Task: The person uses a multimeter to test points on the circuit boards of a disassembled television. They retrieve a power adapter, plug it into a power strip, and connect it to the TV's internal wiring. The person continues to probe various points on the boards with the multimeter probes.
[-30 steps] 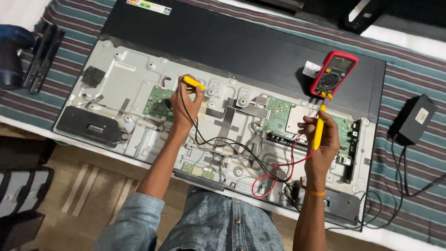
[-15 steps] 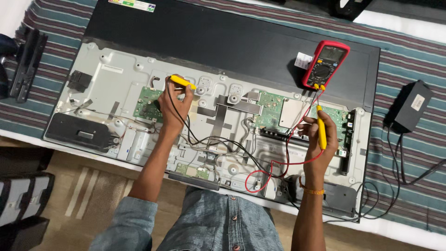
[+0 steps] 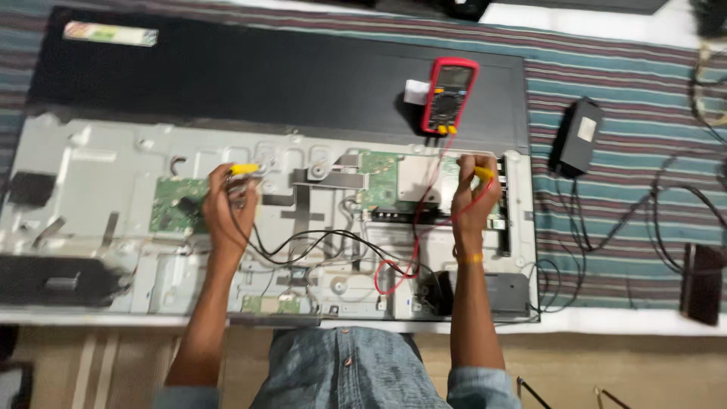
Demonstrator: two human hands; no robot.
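Lap: blue denim at the bottom edge, the person close against the counter [image 3: 606, 322].
Counter: covered by a striped cloth [image 3: 606, 83], likely padding for the flat screen set [image 3: 98, 163] that lies face down on it with its back cover off, so the boards are open from above.
Leads: a black lead [image 3: 318, 238] and a red lead [image 3: 394, 280] loop loosely over the metal chassis, with slack enough for both hands to roam.
Left hand [image 3: 226, 216]: grip clamped on a yellow-handled probe [image 3: 244, 169], tip pressed down just beside the green board [image 3: 176, 203] on the left; the hand rests on the chassis, probably to steady the tip.
Right hand [image 3: 471, 198]: grip clamped on a second yellow probe [image 3: 483, 173], held at the right edge of the main board [image 3: 397, 182].
Meter: a red multimeter [image 3: 449, 95] lies on the black panel beyond the boards, face up towards the person, so it reads at a glance between the hands.
Far right: a black power adapter [image 3: 577, 136] with its cable, well apart from the set.
Change: half a second ago the right probe stood upright and showed its full length; now it is mostly hidden in the fist. The left probe stays at the same board. The view has swung, so the meter sits nearer the middle.
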